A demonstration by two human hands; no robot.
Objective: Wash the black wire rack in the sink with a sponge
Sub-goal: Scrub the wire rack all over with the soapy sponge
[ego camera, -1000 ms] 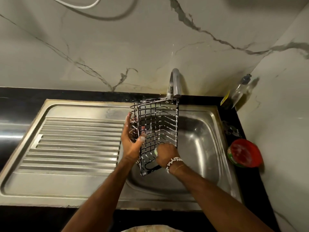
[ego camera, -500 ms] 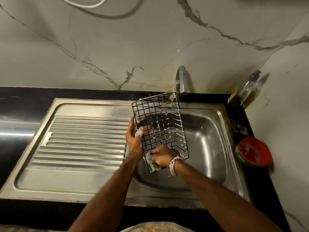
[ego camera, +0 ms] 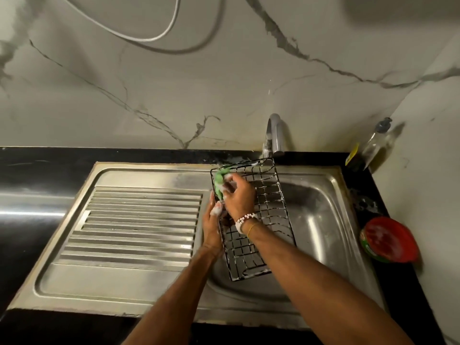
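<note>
Sink (ego camera: 323,210): rack (ego camera: 271,220) under R hand (ego camera: 239,195)

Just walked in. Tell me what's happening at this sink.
A person is washing a black wire rack over the sink basin. The left hand steadies the rack's left edge, while the right hand scrubs its far corner with a soapy green sponge. Suds cling to the wires.
</note>
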